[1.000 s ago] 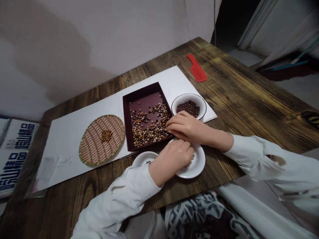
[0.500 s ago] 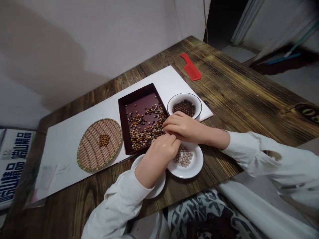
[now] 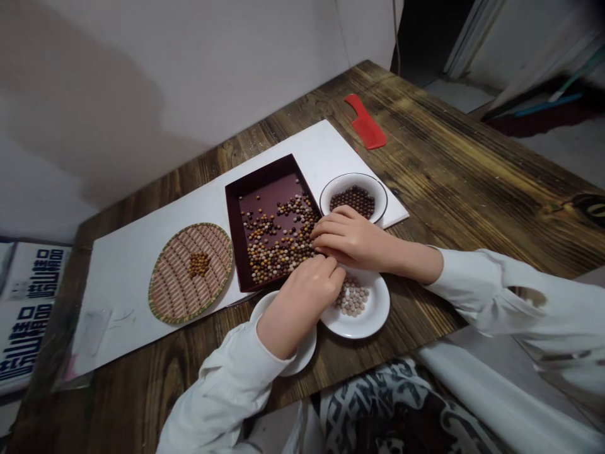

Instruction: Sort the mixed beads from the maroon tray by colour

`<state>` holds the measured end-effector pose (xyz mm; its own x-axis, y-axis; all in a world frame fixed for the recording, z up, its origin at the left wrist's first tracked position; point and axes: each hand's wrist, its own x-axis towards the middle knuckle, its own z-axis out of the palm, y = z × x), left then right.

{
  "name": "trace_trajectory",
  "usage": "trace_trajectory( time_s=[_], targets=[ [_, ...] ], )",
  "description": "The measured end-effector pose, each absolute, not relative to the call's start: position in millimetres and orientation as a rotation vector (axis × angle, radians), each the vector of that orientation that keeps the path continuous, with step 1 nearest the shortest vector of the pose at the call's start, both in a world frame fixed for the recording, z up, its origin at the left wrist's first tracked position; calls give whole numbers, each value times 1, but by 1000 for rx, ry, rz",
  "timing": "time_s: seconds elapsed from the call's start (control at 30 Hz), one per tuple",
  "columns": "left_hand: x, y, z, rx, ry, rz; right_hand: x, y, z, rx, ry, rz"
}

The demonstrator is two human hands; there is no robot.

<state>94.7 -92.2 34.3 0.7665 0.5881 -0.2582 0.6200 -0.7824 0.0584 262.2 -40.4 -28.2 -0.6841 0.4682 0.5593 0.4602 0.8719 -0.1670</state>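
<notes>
My left hand [image 3: 302,299] is closed at the near right corner of a dark red tray [image 3: 237,243], its fingertips hidden below the knuckles. My right hand [image 3: 352,238] curls over the tray's right edge, touching or almost touching the left; whatever its fingertips pinch cannot be seen. Loose mixed beads [image 3: 278,252] in yellow, dark brown and pale tones lie in the tray. Pale beads [image 3: 352,297] rest on a white plate [image 3: 378,318] under my hands. Dark brown beads [image 3: 355,200] fill part of a white bowl [image 3: 331,184] behind my right hand.
A round woven mat [image 3: 172,287] with yellow-brown beads [image 3: 199,265] lies left of the tray. Another white dish [image 3: 307,353] sits partly under my left forearm. A red comb [image 3: 368,129] lies at the back right. A white board [image 3: 123,252] lies beneath the tray on the wooden table [image 3: 454,170].
The whole view has shifted slightly. Both hands keep nearly the same position and closed shape by the tray's near right corner; the beads look the same.
</notes>
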Motion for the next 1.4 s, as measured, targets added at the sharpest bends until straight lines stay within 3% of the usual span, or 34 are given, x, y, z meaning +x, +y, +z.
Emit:
trace_trajectory(
  time_s=[0.47,0.87,1.4],
  targets=[
    [98,-92,19,3095,725,-3,260,-38,-32,-692,-2394,64],
    [87,-94,41,2913,941,-286,260,-40,-28,-718,-2410,90],
    [95,-111,42,2889,713,-523,260,-41,-26,-737,-2427,75]
  ],
)
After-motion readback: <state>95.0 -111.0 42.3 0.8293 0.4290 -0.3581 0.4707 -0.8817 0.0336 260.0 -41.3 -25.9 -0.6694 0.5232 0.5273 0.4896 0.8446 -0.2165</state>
